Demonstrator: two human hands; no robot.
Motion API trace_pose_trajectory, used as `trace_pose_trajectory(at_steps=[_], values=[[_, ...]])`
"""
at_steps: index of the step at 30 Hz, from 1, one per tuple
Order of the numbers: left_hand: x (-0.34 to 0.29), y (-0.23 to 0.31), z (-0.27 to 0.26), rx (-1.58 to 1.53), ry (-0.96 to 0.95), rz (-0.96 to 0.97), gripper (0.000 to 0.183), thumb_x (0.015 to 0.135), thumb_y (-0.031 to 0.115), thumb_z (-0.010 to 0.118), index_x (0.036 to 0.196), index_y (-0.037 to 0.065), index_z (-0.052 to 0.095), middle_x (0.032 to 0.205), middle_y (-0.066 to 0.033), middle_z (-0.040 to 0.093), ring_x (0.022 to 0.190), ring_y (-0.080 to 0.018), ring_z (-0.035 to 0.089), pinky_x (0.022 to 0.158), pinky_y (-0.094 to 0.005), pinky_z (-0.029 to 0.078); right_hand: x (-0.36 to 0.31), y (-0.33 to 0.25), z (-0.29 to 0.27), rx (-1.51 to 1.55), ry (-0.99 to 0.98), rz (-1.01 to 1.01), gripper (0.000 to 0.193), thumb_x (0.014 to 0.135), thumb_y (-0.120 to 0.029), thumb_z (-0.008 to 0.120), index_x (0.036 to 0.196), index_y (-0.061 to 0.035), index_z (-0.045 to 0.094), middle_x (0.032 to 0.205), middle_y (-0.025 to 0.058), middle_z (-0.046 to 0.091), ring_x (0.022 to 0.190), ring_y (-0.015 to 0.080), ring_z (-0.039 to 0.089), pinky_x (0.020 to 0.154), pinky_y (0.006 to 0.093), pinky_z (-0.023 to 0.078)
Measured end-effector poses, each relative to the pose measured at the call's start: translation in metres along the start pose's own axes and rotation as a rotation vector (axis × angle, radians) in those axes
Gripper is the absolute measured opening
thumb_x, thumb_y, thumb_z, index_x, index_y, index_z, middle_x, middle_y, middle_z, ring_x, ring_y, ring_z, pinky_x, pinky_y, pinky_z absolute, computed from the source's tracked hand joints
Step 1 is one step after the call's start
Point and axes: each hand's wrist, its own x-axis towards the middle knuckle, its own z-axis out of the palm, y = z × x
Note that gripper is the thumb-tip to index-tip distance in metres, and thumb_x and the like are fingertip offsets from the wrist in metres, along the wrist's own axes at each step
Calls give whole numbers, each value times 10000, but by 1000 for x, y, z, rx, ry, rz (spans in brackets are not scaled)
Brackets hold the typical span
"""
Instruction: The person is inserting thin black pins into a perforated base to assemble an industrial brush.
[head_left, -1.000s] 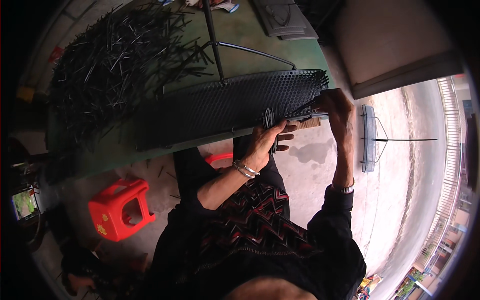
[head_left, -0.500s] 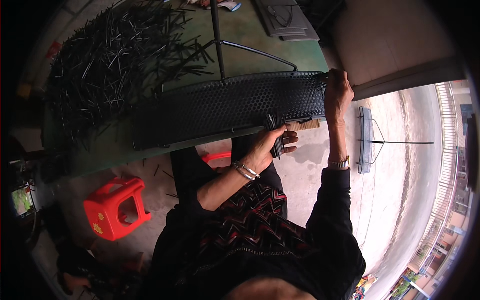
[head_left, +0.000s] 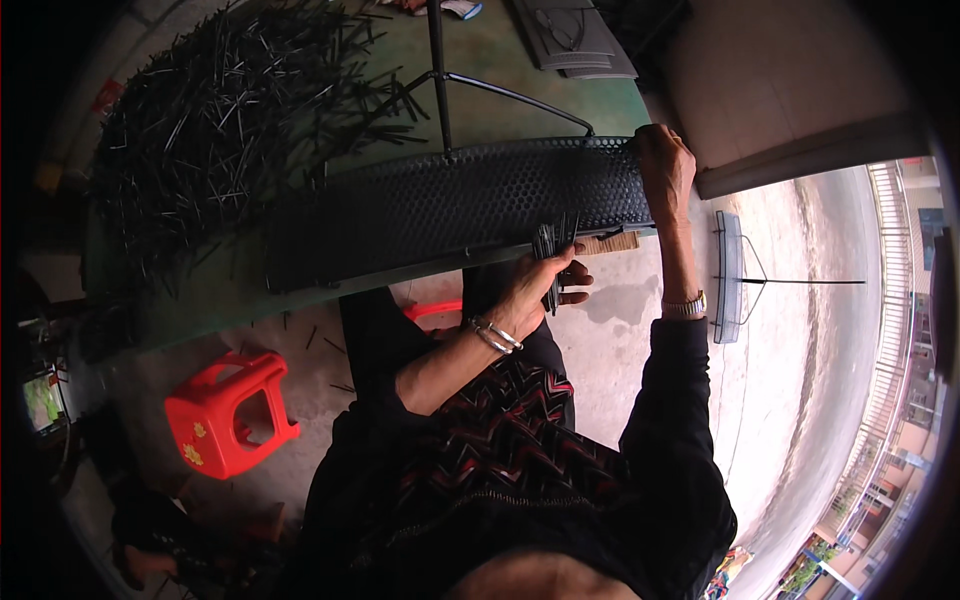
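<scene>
A long black perforated mesh panel [head_left: 460,205] lies along the near edge of the green table [head_left: 475,105]. A thin black rod [head_left: 437,70] with two slanting braces joins its far side. My left hand [head_left: 527,298] holds a small bundle of thin black strips [head_left: 548,242] just in front of the panel's near edge, some fingertips spread apart. At the panel's right end my right hand [head_left: 668,175] is closed, its fingers curled at the top corner. What is pinched there is hidden behind the knuckles.
A large pile of loose black strips [head_left: 220,140] covers the table's left side. Grey flat sheets with glasses [head_left: 580,40] lie at the far right. A red plastic stool [head_left: 235,415] stands on the floor at left. Another mesh panel with a rod [head_left: 728,275] is outside right.
My right hand has shifted slightly up and left at the panel's right corner. My left hand stays almost in place with the strips.
</scene>
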Motion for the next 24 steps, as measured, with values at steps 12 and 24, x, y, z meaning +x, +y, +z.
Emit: trace_pose_trajectory(at_steps=[12, 24], values=[[-5, -5, 3, 42, 4, 24, 195, 905, 262, 596, 978, 81, 592, 748, -65, 623, 669, -173, 625, 540, -293, 495, 4, 6, 7, -53, -6, -76, 162, 870, -189, 523, 882, -68, 630, 821, 165, 611, 772, 371, 601, 670, 447, 472], [-18, 7, 14, 119, -99, 72, 275, 893, 329, 610, 1022, 86, 605, 692, -33, 611, 628, -142, 605, 481, -246, 365, -11, -6, -13, -262, 43, 87, 237, 847, -289, 573, 1016, -174, 694, 918, 119, 608, 852, 310, 613, 724, 390, 480]])
